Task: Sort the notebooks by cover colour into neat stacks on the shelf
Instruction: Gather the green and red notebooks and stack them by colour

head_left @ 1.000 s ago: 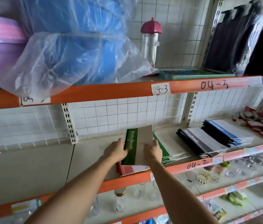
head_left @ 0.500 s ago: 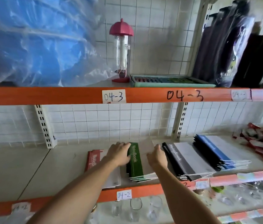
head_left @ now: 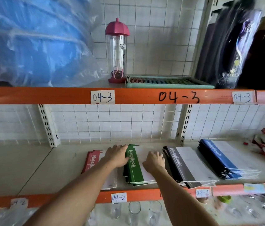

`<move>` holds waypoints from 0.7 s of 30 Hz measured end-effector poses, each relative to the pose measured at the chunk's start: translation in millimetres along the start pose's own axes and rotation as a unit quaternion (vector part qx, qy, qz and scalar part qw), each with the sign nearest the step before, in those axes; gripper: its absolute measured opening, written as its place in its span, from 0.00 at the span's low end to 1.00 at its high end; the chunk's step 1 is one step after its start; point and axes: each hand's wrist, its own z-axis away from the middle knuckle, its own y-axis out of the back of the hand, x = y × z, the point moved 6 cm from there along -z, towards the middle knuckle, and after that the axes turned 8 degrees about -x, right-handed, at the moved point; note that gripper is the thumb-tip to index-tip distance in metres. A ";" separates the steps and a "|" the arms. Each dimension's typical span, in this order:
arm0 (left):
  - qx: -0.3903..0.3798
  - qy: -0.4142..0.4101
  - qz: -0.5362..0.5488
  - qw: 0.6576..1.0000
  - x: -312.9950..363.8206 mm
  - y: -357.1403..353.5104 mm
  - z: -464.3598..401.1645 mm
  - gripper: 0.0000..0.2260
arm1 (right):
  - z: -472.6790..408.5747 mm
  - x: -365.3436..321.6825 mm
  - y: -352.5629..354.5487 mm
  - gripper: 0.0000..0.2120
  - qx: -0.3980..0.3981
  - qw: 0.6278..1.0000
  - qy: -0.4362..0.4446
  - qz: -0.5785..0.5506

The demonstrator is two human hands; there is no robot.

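The left hand [head_left: 118, 155] and right hand [head_left: 154, 160] rest with relaxed fingers against the green stack [head_left: 134, 167], spine reading "NoteBook", between the red stack [head_left: 91, 161] and black stack [head_left: 180, 163]. The shelf [head_left: 30, 168] is labelled "04-2" [head_left: 119, 197].

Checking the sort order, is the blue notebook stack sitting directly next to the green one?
No, the black notebook stack lies between the green notebook stack and the blue notebook stack.
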 end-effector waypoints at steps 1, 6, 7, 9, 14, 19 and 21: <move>0.000 0.001 0.002 1.000 -1.9 0.3 1.0 0.19 | 0.6 -5.4 -0.2 0.22 0.000 1.000 0.018 0.000; 0.004 0.017 0.001 1.000 -24.1 -3.3 12.0 0.20 | 7.2 -43.7 -9.9 0.25 -0.015 0.994 0.103 -0.026; 0.007 0.022 0.000 1.000 -31.7 -3.6 15.6 0.20 | 8.0 -53.0 -12.9 0.25 -0.016 0.993 0.114 -0.029; 0.010 0.033 0.000 0.999 -50.9 -4.6 25.8 0.22 | 12.0 -74.2 -19.9 0.25 -0.012 0.991 0.129 -0.035; 0.002 0.094 0.026 0.995 -117.3 -9.3 64.3 0.23 | 32.2 -140.5 -46.4 0.28 -0.033 0.984 0.174 -0.017; -0.022 0.133 0.004 0.991 -203.9 -3.4 113.7 0.23 | 54.1 -222.4 -82.1 0.30 -0.070 0.976 0.208 0.004; -0.031 0.162 0.009 0.986 -243.4 -6.9 136.8 0.23 | 68.0 -254.9 -98.9 0.29 -0.076 0.974 0.215 0.001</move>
